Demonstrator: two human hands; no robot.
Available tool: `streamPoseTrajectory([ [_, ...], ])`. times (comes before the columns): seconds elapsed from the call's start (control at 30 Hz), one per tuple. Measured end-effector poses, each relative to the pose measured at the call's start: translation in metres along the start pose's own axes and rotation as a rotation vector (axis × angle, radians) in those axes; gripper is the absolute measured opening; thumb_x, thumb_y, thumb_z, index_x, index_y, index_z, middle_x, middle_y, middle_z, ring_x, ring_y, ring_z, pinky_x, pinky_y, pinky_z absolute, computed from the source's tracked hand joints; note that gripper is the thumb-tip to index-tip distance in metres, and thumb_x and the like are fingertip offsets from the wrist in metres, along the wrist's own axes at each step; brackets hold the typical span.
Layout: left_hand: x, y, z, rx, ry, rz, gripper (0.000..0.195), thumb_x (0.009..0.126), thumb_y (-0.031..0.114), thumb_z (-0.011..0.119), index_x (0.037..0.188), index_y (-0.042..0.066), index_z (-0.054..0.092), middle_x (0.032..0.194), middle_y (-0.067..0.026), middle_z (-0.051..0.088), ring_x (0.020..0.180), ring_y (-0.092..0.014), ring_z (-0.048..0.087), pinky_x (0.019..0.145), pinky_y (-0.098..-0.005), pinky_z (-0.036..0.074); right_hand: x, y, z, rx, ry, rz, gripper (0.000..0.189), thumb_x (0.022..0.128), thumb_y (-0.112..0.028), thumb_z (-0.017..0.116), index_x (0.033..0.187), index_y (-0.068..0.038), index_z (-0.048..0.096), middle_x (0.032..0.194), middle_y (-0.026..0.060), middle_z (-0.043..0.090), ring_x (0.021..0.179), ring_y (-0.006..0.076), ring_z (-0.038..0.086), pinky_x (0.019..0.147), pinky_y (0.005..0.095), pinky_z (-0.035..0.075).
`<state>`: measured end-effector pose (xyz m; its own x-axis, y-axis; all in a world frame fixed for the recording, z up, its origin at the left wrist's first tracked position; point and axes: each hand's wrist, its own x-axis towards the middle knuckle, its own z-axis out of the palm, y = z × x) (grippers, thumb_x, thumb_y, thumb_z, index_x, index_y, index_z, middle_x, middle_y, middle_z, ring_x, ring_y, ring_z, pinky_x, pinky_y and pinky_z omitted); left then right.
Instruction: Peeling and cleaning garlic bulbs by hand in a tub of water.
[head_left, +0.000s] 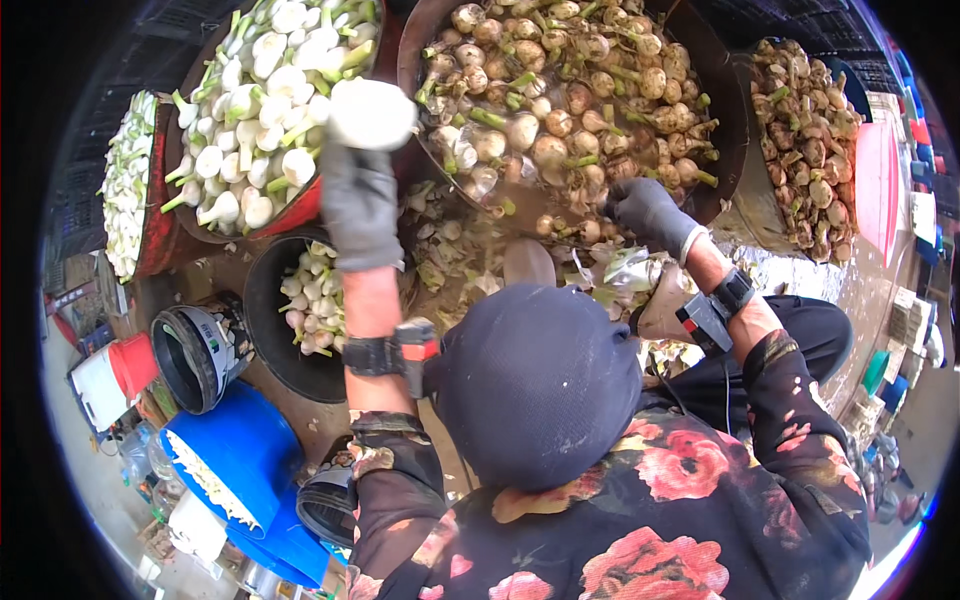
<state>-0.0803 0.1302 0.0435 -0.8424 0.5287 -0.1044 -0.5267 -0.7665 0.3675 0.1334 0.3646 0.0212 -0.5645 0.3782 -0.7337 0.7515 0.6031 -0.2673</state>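
Observation:
My left hand, in a grey glove and blurred, holds up a white garlic bulb. It is over the gap between two large tubs. To its left, a red-sided tub is heaped with clean white garlic bulbs with short green stems. My right hand, gloved too, reaches over the near part of a wide dark basin. Its fingers are down among unpeeled, muddy garlic bulbs lying in murky water. Whether those fingers grip a bulb is hidden.
Below my left forearm stands a black bucket with smaller bulbs. Peeled skins litter the floor by the basin. Brown bulbs are piled at right, and another tub of white bulbs is at far left. Blue barrels stand lower left.

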Motion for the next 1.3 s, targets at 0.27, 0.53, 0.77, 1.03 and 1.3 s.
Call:
streamPoseTrajectory([
  [0.27, 0.006, 0.016, -0.023, 0.113, -0.026, -0.151, 0.045, 0.079, 0.022, 0.055, 0.114, -0.003, 0.041, 0.105, -0.0131, 0.051, 0.092, -0.022, 0.049, 0.078, -0.0309, 0.045, 0.077, -0.060, 0.022, -0.077, 0.229, -0.369, 0.035, 0.071, -0.025, 0.057, 0.103, -0.011, 0.053, 0.100, 0.0169, 0.055, 0.092, 0.0311, 0.053, 0.079, 0.0380, 0.041],
  [0.53, -0.030, -0.015, -0.036, 0.127, 0.111, -0.215, 0.040, 0.084, 0.023, 0.047, 0.116, 0.001, 0.039, 0.098, -0.0114, 0.056, 0.083, -0.020, 0.057, 0.067, -0.0287, 0.050, 0.163, -0.063, 0.094, -0.265, -0.144, -0.392, 0.042, 0.069, -0.017, 0.056, 0.106, 0.000, 0.048, 0.101, 0.0210, 0.054, 0.094, 0.0309, 0.053, 0.078, 0.0362, 0.043],
  [0.77, -0.033, -0.022, -0.031, 0.215, 0.091, -0.191, 0.041, 0.084, 0.024, 0.047, 0.117, 0.001, 0.039, 0.098, -0.0102, 0.056, 0.083, -0.017, 0.055, 0.068, -0.0267, 0.048, 0.155, -0.023, 0.097, 0.012, 0.287, -1.061, 0.019, 0.074, -0.008, 0.047, 0.090, -0.005, 0.056, 0.086, 0.0161, 0.057, 0.079, 0.0303, 0.055, 0.074, 0.0359, 0.044],
  [1.03, -0.035, -0.036, -0.020, 0.236, 0.121, -0.302, 0.038, 0.085, 0.022, 0.046, 0.115, 0.000, 0.040, 0.096, -0.0092, 0.056, 0.080, -0.015, 0.056, 0.067, -0.0259, 0.049, 0.137, -0.114, 0.097, 0.291, -0.368, -0.308, 0.024, 0.068, -0.023, 0.058, 0.085, -0.006, 0.060, 0.079, 0.0148, 0.059, 0.066, 0.0321, 0.054, 0.060, 0.0346, 0.044],
  [1.3, -0.044, -0.035, -0.013, 0.701, 0.147, -0.311, 0.040, 0.080, 0.016, 0.051, 0.115, 0.001, 0.041, 0.100, -0.0090, 0.053, 0.082, -0.015, 0.055, 0.070, -0.0254, 0.048, 0.117, -0.045, 0.075, -0.637, 0.145, -0.976, 0.012, 0.067, -0.019, 0.055, 0.071, -0.010, 0.062, 0.070, 0.0105, 0.059, 0.066, 0.0265, 0.058, 0.059, 0.0337, 0.046],
])
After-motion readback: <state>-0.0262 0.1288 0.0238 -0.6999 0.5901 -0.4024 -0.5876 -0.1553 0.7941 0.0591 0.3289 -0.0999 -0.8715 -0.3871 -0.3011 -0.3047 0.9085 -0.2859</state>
